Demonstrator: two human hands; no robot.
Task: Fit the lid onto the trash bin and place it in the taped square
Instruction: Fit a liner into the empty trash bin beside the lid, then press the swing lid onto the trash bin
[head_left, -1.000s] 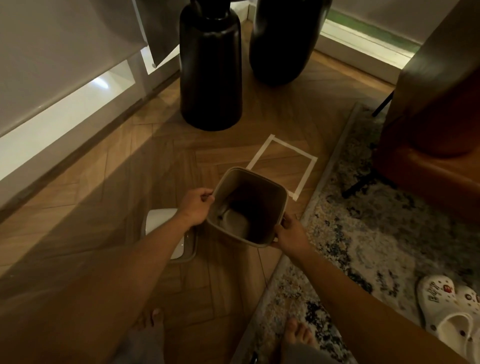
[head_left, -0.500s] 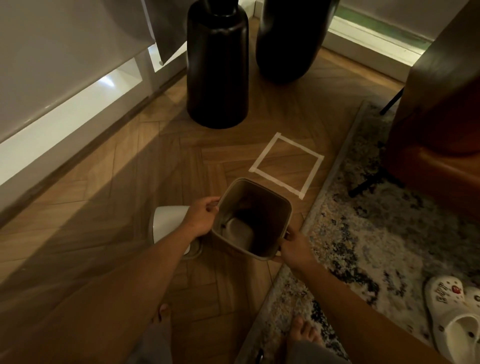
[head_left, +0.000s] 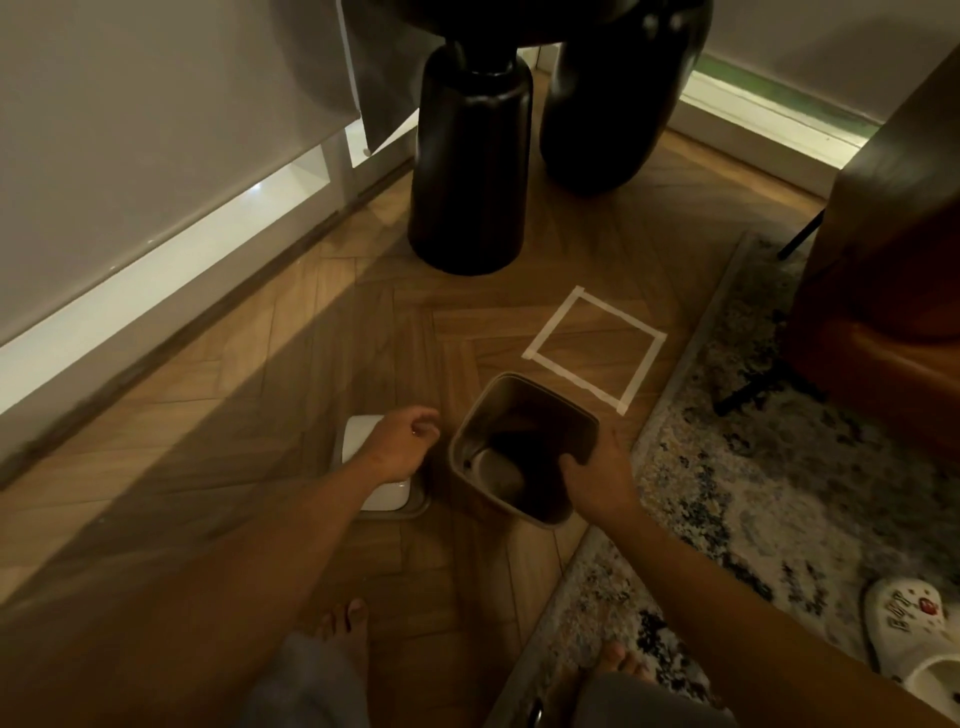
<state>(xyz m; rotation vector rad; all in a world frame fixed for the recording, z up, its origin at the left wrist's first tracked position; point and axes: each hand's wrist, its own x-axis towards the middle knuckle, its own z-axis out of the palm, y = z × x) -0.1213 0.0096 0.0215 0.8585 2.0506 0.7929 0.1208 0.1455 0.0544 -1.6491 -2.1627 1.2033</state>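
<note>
The brown square trash bin (head_left: 524, 410) stands open-topped on the wooden floor, just short of the white taped square (head_left: 595, 348). My right hand (head_left: 597, 478) grips the bin's near right rim, fingers inside. The white lid (head_left: 384, 496) lies flat on the floor to the bin's left. My left hand (head_left: 400, 441) hovers over the lid with its fingers loosely curled and nothing in them; it hides much of the lid.
Two tall black vases (head_left: 467, 171) (head_left: 618, 93) stand behind the taped square. A patterned rug (head_left: 779, 467) edges the floor on the right, with a brown armchair (head_left: 893, 249) on it and a white clog (head_left: 914, 644) near my bare feet.
The bin has come down toward me and now rests on the floor. My left hand has let go of the bin's rim and moved left over the lid.
</note>
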